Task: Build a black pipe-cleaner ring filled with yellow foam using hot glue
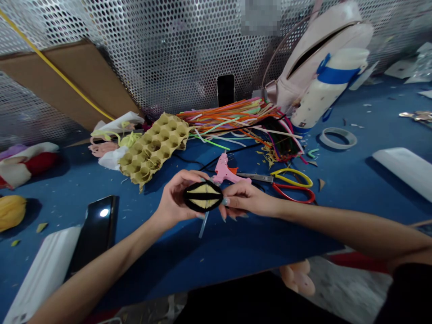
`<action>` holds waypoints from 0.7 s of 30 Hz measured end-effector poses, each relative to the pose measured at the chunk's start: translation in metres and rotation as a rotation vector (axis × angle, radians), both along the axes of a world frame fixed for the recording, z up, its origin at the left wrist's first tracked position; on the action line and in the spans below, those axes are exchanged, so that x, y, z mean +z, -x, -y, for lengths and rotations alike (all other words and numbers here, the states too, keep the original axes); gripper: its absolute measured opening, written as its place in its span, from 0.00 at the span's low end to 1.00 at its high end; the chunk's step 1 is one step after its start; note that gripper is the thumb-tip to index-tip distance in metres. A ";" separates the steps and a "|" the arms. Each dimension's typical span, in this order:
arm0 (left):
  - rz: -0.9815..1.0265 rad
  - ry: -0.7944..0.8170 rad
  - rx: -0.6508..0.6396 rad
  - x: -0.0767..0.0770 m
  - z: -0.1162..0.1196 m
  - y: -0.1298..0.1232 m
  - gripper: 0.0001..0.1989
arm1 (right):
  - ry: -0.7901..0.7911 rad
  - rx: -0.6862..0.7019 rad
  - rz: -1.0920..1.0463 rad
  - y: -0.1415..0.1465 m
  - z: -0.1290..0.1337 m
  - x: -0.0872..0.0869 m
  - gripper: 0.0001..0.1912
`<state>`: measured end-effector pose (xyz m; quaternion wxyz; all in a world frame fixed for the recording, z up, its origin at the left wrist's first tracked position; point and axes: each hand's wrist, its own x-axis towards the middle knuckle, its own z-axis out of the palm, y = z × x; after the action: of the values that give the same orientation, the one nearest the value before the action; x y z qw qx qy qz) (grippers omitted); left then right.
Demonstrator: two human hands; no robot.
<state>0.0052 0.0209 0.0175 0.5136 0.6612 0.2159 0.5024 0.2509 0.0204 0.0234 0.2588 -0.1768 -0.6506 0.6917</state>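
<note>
Between my hands, above the blue table, is an oval craft piece [203, 196] with a fuzzy black rim, a black bar across its middle and pale yellow panels. My left hand [173, 198] curls round its left side. The fingertips of my right hand [241, 200] pinch its right edge. Below the piece a clear glue stick [203, 226] shows, partly hidden behind it; I cannot tell what it rests on. A pink glue gun [225, 170] lies just beyond my right hand. Scissors [286, 181] with yellow and red handles lie to its right.
A torn egg carton [157, 146] and a heap of pipe cleaners [229, 118] lie at the back. A phone [94, 229] and a white case [43, 270] are at left. A bottle [327, 90], a pale bag [317, 49] and a tape roll [337, 137] are at right.
</note>
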 end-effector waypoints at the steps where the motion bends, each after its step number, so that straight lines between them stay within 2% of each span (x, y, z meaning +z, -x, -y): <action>1: -0.005 -0.032 -0.013 0.003 0.000 0.000 0.34 | -0.004 0.002 0.001 0.000 0.000 0.000 0.25; 6: -0.025 -0.107 -0.029 0.016 -0.001 0.001 0.32 | -0.031 -0.013 0.012 -0.001 0.000 0.002 0.25; 12: -0.090 -0.162 0.113 0.023 -0.009 0.006 0.30 | -0.026 -0.086 -0.006 -0.005 0.001 0.000 0.25; 21: -0.188 -0.228 0.227 0.016 -0.013 0.009 0.30 | -0.099 -0.405 -0.234 -0.006 -0.002 -0.006 0.26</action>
<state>-0.0034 0.0335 0.0331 0.3528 0.7304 0.2778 0.5146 0.2568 0.0227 0.0173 0.4742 -0.2095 -0.6007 0.6086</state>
